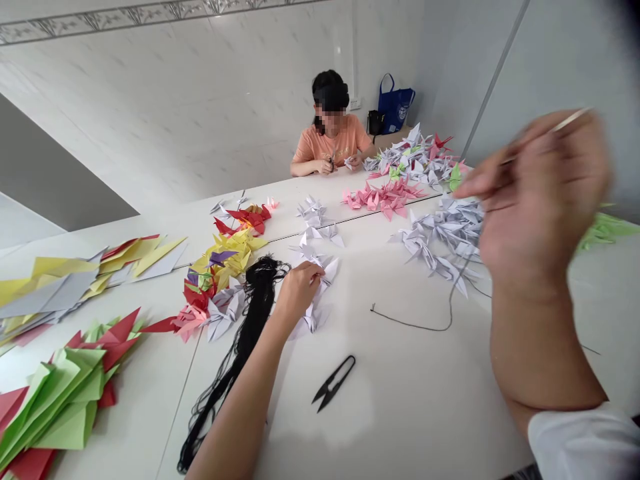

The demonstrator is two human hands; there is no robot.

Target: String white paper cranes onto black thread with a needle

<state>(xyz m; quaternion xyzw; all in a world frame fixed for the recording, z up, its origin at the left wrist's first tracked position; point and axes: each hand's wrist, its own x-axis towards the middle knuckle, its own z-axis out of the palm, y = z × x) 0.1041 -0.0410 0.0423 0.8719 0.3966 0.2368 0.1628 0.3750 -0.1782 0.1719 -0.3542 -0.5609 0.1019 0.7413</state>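
My left hand (pixel 300 290) reaches over the table with its fingers pinched on a white paper crane (pixel 327 270) in a row of several white cranes. My right hand (pixel 545 193), blurred by motion, is raised at the right and grips a thin metal needle (pixel 573 120). A dark thread (pixel 425 328) trails across the table below that hand, with a knot at its end. Black thread snips (pixel 335 383) lie between my arms. A bundle of black cord (pixel 253 313) stretches beside my left forearm.
Colourful cranes (pixel 230 253) lie left of the cord. Green folded papers (pixel 65 393) and flat paper pieces (pixel 65 287) sit farther left. White cranes (pixel 445 230), pink cranes (pixel 385 197) and a mixed heap (pixel 415 157) are at right. Across the table, a person (pixel 333 137) handles scissors and a crane.
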